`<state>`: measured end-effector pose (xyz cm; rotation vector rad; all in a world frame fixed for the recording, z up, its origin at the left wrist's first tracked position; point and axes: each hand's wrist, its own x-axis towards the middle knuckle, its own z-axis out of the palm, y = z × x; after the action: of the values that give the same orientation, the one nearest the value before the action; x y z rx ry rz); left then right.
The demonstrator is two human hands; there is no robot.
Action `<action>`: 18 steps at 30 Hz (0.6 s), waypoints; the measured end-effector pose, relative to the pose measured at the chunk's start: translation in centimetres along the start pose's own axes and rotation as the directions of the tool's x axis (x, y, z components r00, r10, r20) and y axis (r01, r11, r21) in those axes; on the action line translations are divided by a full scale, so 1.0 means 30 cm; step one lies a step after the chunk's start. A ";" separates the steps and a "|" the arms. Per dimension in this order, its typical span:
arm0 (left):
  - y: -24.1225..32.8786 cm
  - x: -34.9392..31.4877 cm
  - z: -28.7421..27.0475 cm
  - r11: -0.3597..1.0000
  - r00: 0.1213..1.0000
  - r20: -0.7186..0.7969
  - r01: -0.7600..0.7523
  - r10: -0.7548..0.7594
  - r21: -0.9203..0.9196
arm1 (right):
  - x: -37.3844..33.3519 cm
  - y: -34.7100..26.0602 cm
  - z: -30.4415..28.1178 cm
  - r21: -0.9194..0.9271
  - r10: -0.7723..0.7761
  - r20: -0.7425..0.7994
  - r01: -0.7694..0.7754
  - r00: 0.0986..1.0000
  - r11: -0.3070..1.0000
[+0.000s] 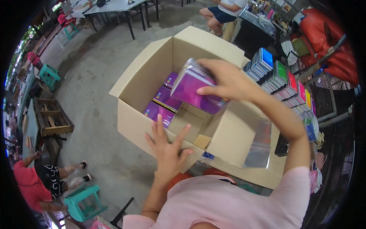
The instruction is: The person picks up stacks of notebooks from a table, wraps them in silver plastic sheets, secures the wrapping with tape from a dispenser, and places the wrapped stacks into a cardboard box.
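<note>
An open cardboard box [135,128] stands in front of me with its flaps spread. Inside, along its left side, lie several plastic-wrapped purple spiral notebooks [167,97]; bare cardboard shows at the bottom beside them. My right hand [227,80] grips a bundle of purple spiral notebooks [192,86] from above, thumb on the cover, tilted over the box opening. Clear wrap shines on its upper edge. My left hand [167,150] is spread open at the box's near edge, fingers reaching over the rim, holding nothing.
Stacks of spiral notebooks in blue [266,57], green [281,72], red and yellow stand to the right. A clear plastic bag [259,147] lies by the right flap. Green stools [84,202] and a wooden frame [51,116] are at left. Other people sit at far right and lower left.
</note>
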<state>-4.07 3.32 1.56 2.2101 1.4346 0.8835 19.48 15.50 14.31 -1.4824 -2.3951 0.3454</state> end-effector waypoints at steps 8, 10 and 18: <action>-0.117 -0.052 0.231 0.984 0.985 -0.119 -0.137 0.124 -0.113 | 0.216 0.315 0.798 0.164 -0.153 0.984 -0.806 0.092 0.568; -0.133 -0.053 0.241 0.979 0.985 -0.108 -0.150 0.135 -0.141 | 0.149 0.297 0.895 0.242 -0.099 0.963 -0.640 0.250 0.729; 0.035 -0.033 0.081 0.992 0.994 0.069 -0.080 0.087 -0.098 | 0.360 0.205 0.763 -0.206 0.178 0.963 0.125 0.204 0.971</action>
<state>-2.00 2.08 0.10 2.2218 1.2486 0.8695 11.38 26.89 -7.69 -1.6524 -3.4741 1.5028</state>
